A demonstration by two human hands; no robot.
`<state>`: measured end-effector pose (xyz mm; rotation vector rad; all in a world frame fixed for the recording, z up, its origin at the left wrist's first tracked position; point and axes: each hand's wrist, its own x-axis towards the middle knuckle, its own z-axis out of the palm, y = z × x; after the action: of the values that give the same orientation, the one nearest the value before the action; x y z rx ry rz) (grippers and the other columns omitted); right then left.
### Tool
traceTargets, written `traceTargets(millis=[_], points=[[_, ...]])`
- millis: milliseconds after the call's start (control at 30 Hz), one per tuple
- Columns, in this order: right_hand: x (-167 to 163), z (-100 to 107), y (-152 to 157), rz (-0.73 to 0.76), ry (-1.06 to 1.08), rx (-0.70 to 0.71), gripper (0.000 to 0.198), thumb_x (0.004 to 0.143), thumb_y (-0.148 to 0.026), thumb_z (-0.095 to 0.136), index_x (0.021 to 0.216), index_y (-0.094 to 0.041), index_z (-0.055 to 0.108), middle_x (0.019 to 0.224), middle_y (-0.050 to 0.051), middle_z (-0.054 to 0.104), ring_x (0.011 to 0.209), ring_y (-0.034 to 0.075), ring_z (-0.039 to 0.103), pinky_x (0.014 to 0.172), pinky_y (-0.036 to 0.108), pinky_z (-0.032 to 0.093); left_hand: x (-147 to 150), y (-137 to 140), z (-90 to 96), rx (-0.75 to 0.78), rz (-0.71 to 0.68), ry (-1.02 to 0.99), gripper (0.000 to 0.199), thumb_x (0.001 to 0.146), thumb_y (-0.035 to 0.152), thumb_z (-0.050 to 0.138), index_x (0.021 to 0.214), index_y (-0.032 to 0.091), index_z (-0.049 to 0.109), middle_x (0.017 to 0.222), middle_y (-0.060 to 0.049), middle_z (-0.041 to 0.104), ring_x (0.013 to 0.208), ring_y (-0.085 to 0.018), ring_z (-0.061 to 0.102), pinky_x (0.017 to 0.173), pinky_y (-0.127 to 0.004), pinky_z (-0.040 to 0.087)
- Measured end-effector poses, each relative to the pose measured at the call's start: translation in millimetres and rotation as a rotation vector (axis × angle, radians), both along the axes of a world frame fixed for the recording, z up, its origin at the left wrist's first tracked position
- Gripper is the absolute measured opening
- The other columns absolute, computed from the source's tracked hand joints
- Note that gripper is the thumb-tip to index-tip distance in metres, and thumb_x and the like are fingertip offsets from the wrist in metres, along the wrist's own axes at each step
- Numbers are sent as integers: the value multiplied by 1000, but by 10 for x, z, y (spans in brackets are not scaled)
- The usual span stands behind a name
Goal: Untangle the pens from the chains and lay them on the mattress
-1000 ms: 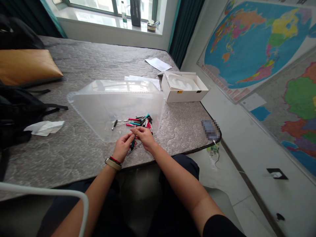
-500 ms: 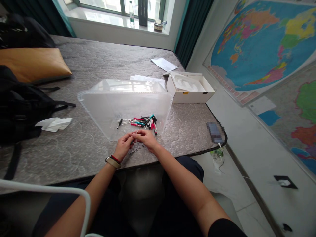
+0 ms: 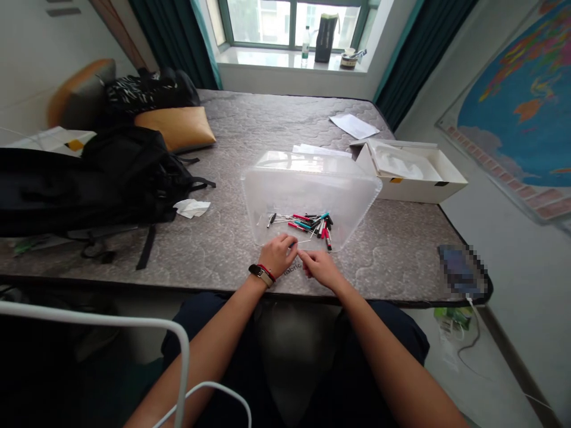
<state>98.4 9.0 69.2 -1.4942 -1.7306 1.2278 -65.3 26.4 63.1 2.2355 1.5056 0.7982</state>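
Observation:
My left hand (image 3: 279, 255) is closed at the near edge of a clear plastic bin (image 3: 312, 189), pinching what looks like a small dark pen part (image 3: 292, 244). Close by its fingertips runs a thin white stick (image 3: 304, 241), like a pen refill; whether it is held I cannot tell. My right hand (image 3: 322, 267) is curled shut, its fingertips meeting the left ones; anything within it is hidden. The bin lies tipped on its side with its opening towards me. Inside are several black, red and teal pens (image 3: 307, 223), loose caps and thin white sticks.
A white box (image 3: 419, 187) stands right of the bin, with paper sheets (image 3: 354, 126) behind. A phone (image 3: 461, 270) with a cable lies at the right edge of the quilted surface (image 3: 223, 249). Left are a crumpled tissue (image 3: 191, 207), a black backpack (image 3: 129, 160) and a tan cushion (image 3: 178, 128).
The view has swung left, so everything appears further right. My hands have shifted from overlapping fingers to meeting at the fingertips, with the left hand turned back-up.

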Motion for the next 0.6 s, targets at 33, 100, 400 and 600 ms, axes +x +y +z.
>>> traceTargets(millis=[33, 100, 400, 600], points=[[-24, 93, -92, -3, -41, 120, 48, 91, -50, 49, 57, -19, 62, 51, 2, 58, 50, 13, 54, 55, 26, 41, 14, -13, 21, 22, -13, 51, 17, 93, 28, 49, 97, 21, 63, 94, -5, 62, 87, -18, 58, 77, -29, 43], [-121, 271, -292, 6, -60, 314, 33, 92, -43, 50, 79, -20, 70, 65, 3, 65, 59, 14, 57, 60, 26, 43, 60, -44, 52, 59, -49, 131, 15, 93, 28, 50, 96, 22, 64, 92, -5, 61, 86, -18, 56, 76, -30, 42], [-409, 363, -707, 275, -191, 403, 42, 91, -40, 54, 131, -25, 58, 78, 4, 73, 68, 17, 67, 68, 26, 47, 244, -151, 21, 160, -184, 226, 16, 92, 25, 51, 93, 21, 66, 93, -6, 61, 86, -19, 50, 71, -31, 39], [-427, 229, -698, 259, -211, 416, 39, 88, -43, 59, 122, -24, 65, 78, 6, 74, 66, 18, 68, 65, 27, 49, 249, -185, -34, 168, -234, 220, 16, 90, 24, 52, 95, 21, 66, 95, -7, 61, 88, -20, 49, 74, -32, 40]])
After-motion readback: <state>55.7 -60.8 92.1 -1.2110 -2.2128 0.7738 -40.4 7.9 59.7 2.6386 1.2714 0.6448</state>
